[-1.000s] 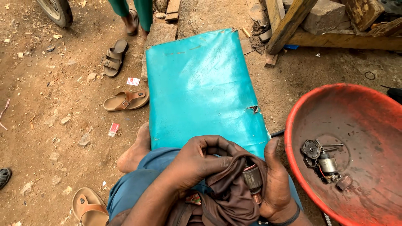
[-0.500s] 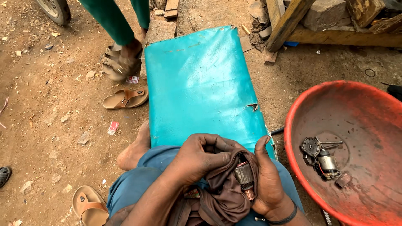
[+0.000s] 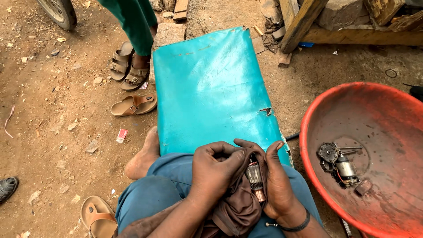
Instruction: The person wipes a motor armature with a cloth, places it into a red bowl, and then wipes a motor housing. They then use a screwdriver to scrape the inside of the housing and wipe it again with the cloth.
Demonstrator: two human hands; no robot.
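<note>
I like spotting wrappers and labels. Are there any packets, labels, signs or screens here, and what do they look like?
Small packet or wrapper: on the dirt left of the turquoise bench, near a tan sandal; flat, roughly rectangular, red and white.
No signs or screens show.

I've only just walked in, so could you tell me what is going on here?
A person sits astride a teal bench, both hands in the lap. The left hand and right hand press a brown rag around a small motor armature. More motor parts lie in the red basin alongside.
</note>
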